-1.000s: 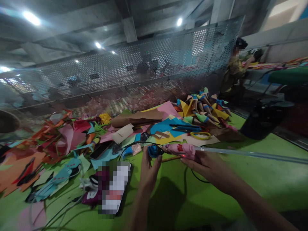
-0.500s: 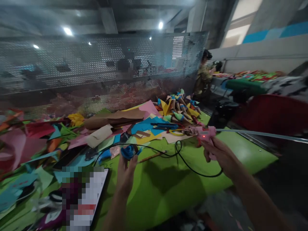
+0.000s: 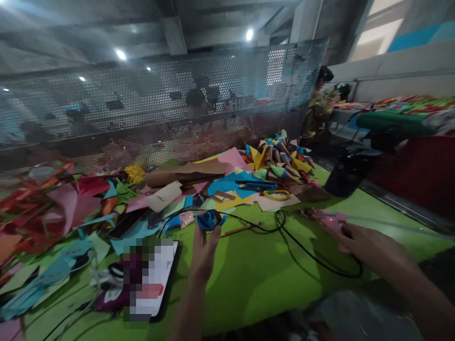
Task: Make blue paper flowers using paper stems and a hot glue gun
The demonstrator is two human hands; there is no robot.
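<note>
My left hand [image 3: 204, 248] is raised over the green table [image 3: 249, 279], its fingertips pinched on a small rolled blue paper flower [image 3: 209, 219]. My right hand [image 3: 359, 239] rests low on the table at the right, closed around a pink glue gun [image 3: 329, 219] with a red light; a clear glue stick [image 3: 387, 222] juts out behind it. The gun's black cord [image 3: 302, 246] loops across the table between my hands.
Heaps of coloured paper scraps [image 3: 71, 208] cover the left and back of the table, with paper cones [image 3: 280, 161] at the far right. A phone [image 3: 149, 279] lies near my left arm. A perforated metal screen [image 3: 159, 109] stands behind. Another person [image 3: 320, 113] sits far right.
My right hand carried the glue gun away from the blue flower, rightward and down to the table. My left hand kept the flower raised. The view swung about.
</note>
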